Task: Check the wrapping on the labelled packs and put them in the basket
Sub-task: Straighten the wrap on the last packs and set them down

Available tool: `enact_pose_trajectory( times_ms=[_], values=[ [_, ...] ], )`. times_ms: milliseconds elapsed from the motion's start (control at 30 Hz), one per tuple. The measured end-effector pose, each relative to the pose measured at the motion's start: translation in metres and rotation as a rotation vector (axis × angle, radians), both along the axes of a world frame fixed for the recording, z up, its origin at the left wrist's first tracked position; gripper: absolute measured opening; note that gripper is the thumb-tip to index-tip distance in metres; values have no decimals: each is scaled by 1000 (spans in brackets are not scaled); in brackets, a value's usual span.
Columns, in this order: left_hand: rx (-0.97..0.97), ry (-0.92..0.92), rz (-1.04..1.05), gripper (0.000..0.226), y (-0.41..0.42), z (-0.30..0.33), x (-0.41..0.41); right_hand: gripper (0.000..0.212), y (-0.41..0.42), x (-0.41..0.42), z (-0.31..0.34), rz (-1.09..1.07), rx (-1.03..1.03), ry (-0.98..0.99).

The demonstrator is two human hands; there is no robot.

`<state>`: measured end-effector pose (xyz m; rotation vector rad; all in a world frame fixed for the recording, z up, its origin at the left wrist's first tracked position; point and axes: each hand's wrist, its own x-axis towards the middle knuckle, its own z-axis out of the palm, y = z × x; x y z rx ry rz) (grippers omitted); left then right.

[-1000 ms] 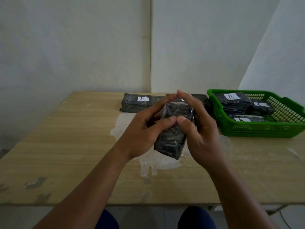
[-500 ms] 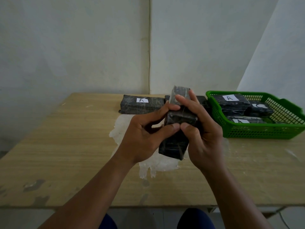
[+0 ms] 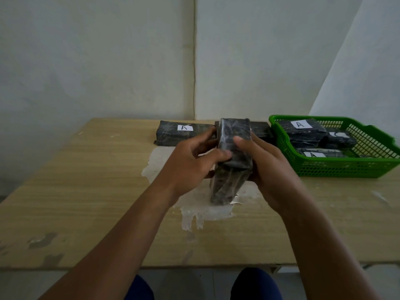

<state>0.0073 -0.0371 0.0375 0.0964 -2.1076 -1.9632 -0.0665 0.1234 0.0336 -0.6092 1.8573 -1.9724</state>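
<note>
Over the wooden table [image 3: 86, 191], left to right
Far pack: black, labelled A [image 3: 184, 133], lying flat at the table's back edge
Left hand [image 3: 190, 165]: grasps the held pack's left side, thumb across its face
Held pack [image 3: 232, 161]: black, film-wrapped, lifted on end between both hands above a white patch [image 3: 205, 208]
Right hand [image 3: 266, 167]: clasps its right side
Green basket [image 3: 346, 167]: right of the hands, holding labelled packs [image 3: 303, 131]

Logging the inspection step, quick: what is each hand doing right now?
Left hand: holding the wrapped black pack, thumb across its front.
Right hand: holding the same pack from the other side.
</note>
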Motion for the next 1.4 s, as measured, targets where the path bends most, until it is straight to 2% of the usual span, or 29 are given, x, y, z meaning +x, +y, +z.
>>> enact_pose_trajectory(
  times_ms=[100,167,333,467,567,633,700,767,800,833,933,1000,1167,1400],
  values=[
    [-41,-7,60,25,-2,9,-2,52,2,-4,5,95,63,33],
    [-66,-31,70,19,-4,13,-4,43,-1,-7,8,72,92,28],
    [-96,-47,102,28,-6,15,-8,15,-10,-7,19,19,158,4],
    [-99,-20,136,26,-4,13,-8,13,-12,-3,19,7,164,21],
    [-108,-16,148,25,-6,14,-7,23,-9,2,14,60,132,86],
    [-105,-6,168,33,-8,17,-7,35,-4,7,11,106,159,164],
    [-108,-2,164,31,-10,19,-7,69,-2,6,3,61,217,290],
    [-97,0,121,19,-10,20,-6,104,-2,1,-4,-29,238,385],
    [-91,-1,81,16,-11,19,-7,110,-1,-1,-4,-60,200,377],
    [-98,-2,36,24,-14,17,-7,109,-1,-2,-3,-86,161,364],
    [-190,16,-71,64,-29,6,-10,106,6,-8,1,-119,111,395],
    [-251,32,-100,76,-34,-3,-11,113,8,-10,1,-108,127,404],
    [-147,171,-67,61,-30,-19,-16,117,5,-8,-3,-77,104,340],
    [-144,297,87,55,-21,-23,-19,93,1,-3,-3,-30,72,291]
  ],
)
